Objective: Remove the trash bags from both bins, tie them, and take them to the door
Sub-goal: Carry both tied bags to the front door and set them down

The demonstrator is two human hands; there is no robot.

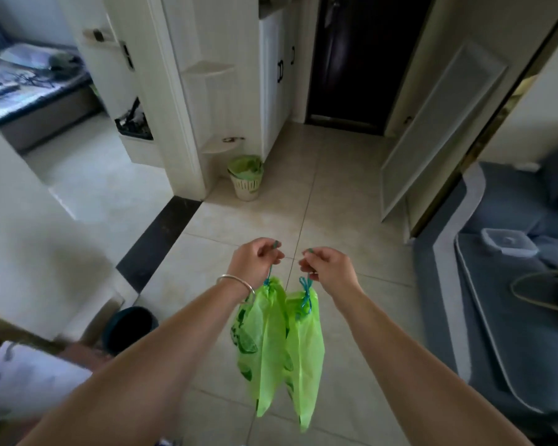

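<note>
Bag (264, 342) bottoms unclear, contents hidden

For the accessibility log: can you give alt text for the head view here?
Left hand and right hand each grip the blue drawstring of a tied green trash bag, left bag and right bag, hanging side by side above a tiled floor. Ahead stand a green-lined bin and a dark door.

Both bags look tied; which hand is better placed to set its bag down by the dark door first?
Neither clearly. The left hand and right hand each hold a tied green bag level, side by side; the dark door is straight ahead.
</note>
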